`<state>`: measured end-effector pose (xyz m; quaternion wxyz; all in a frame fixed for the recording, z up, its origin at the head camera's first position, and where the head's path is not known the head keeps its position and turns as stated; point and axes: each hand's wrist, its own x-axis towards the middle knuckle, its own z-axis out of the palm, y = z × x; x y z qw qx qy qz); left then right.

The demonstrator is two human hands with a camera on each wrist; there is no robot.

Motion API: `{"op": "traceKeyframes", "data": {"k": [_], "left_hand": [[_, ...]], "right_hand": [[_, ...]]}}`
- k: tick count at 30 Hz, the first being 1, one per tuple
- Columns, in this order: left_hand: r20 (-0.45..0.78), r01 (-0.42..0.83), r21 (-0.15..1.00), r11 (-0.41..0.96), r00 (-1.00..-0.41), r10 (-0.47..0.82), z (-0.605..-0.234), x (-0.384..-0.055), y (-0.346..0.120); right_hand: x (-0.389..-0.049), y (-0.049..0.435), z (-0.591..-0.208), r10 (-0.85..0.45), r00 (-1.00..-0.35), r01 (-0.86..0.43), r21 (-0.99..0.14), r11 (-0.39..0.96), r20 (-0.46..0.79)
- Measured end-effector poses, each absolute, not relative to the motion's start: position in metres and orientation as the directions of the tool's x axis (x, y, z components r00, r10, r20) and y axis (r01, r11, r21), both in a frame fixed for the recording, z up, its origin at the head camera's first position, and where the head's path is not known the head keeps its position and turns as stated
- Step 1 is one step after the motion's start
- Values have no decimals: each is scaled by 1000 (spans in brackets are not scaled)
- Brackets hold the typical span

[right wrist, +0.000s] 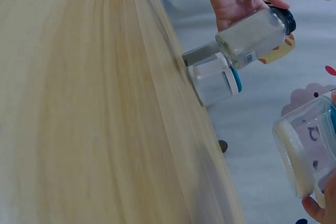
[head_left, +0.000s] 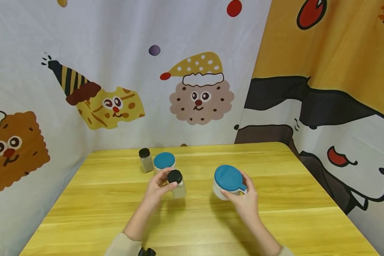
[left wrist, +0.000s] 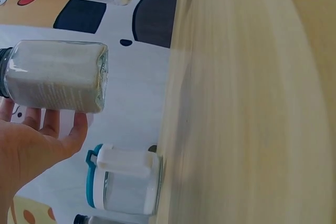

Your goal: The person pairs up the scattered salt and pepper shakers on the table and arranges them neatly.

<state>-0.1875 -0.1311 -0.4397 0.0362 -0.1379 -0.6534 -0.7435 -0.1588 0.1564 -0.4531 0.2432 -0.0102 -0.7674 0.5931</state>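
Note:
My left hand (head_left: 156, 187) grips a square clear jar (head_left: 179, 190) with a black lid by its upper part, above the table. Pale contents fill much of that jar, as the left wrist view shows. In my right hand (head_left: 248, 202) is a round clear canister (head_left: 228, 178) with a blue lid and a side handle, held off the table. Its base looks pale in the right wrist view. A second blue-lidded canister (left wrist: 126, 187) stands on the table behind my left hand. Beside it, farther left, is another black-lidded jar (head_left: 146, 163).
The wood-grain table (head_left: 192, 227) runs up to a curtain (head_left: 121, 32) printed with cartoon figures at the back and sides. A small black object (head_left: 149, 251) shows by the left sleeve at the bottom edge.

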Motion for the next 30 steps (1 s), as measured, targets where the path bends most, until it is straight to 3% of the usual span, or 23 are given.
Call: {"op": "traceKeyframes", "data": {"k": [10, 30], "left_hand": [[220, 190, 963, -191, -964, 152, -438, -190, -115], [214, 190, 970, -153, -963, 166, -441, -190, -91]], "right_hand": [[-156, 170, -451, 348, -870, -239, -916, 323, 349], [-151, 197, -455, 428, -837, -167, -904, 393, 340]]}}
